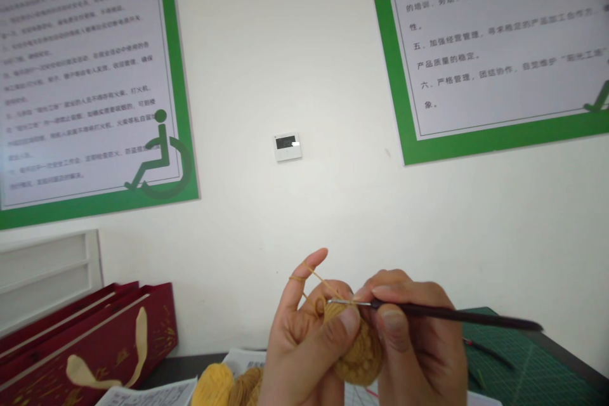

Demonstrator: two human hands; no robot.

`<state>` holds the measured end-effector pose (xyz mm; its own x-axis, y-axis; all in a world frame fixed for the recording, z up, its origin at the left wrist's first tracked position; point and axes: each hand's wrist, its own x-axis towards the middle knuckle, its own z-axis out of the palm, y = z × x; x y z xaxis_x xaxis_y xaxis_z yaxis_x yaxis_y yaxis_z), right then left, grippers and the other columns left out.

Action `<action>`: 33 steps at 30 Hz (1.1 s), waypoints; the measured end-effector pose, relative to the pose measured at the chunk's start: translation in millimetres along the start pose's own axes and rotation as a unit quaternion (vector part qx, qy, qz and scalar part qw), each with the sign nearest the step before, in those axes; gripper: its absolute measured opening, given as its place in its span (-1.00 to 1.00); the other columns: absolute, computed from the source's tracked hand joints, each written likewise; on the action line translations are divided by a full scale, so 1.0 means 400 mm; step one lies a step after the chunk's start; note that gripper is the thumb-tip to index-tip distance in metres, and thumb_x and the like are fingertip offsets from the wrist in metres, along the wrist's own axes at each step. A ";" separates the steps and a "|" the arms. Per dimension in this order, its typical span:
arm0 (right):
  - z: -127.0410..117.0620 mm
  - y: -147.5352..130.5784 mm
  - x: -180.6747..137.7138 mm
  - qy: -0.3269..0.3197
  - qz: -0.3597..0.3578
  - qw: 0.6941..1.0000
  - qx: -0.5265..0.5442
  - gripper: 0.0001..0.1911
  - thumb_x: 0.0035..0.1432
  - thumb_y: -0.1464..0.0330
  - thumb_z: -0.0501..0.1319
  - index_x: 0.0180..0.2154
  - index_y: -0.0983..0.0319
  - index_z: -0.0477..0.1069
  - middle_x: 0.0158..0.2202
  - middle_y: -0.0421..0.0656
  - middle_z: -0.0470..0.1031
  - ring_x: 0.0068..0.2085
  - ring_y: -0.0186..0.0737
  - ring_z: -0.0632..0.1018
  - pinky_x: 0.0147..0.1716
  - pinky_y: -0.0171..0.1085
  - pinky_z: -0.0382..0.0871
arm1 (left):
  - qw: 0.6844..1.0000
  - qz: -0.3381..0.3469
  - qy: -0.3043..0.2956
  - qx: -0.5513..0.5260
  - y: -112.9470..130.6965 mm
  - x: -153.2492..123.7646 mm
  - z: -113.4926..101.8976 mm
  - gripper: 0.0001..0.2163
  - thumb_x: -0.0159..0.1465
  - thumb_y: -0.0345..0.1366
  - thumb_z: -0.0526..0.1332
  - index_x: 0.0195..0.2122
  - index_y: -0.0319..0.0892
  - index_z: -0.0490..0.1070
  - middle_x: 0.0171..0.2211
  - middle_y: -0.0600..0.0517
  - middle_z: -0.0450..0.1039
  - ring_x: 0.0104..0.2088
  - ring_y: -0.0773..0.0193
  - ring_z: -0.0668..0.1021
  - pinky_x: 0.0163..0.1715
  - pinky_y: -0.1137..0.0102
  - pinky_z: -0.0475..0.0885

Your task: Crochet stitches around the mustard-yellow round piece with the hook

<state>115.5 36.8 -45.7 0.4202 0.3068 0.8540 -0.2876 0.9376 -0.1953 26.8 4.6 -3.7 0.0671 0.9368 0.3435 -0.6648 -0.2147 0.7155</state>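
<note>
My left hand [304, 336] pinches a round mustard-yellow crocheted piece [359, 355] between thumb and fingers, with the yellow yarn strand [314, 276] looped over my raised index finger. My right hand [419, 342] grips a dark crochet hook [451, 314] like a pencil. The hook's metal tip [335, 301] pokes into the top edge of the piece. Both hands are held up in front of a white wall.
A skein of yellow yarn [223, 384] lies on printed papers [147, 393] on the table. Red gift bags [85, 336] with a tan handle stand at left. A green cutting mat [528, 368] lies at right. Green-framed posters [90, 76] and a small wall controller [288, 146] hang above.
</note>
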 end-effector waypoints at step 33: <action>-0.013 -0.050 0.050 0.017 0.300 0.939 0.169 -0.68 0.38 0.13 0.18 -0.39 0.16 0.39 -0.59 -0.35 0.21 -0.62 -0.45 0.09 -0.64 -0.42 0.03 | 0.986 -0.074 -0.146 0.022 0.029 0.013 -0.034 -0.30 -0.02 -0.48 0.50 0.20 -0.11 0.46 -0.43 0.01 0.52 -0.40 0.28 0.47 -0.35 0.40 0.29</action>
<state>134.0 24.9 -27.2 0.1203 0.7740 0.6217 -0.7358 0.4899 -0.4676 9.4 10.6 -1.9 0.3770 0.8408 0.3884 -0.5982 -0.0991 0.7952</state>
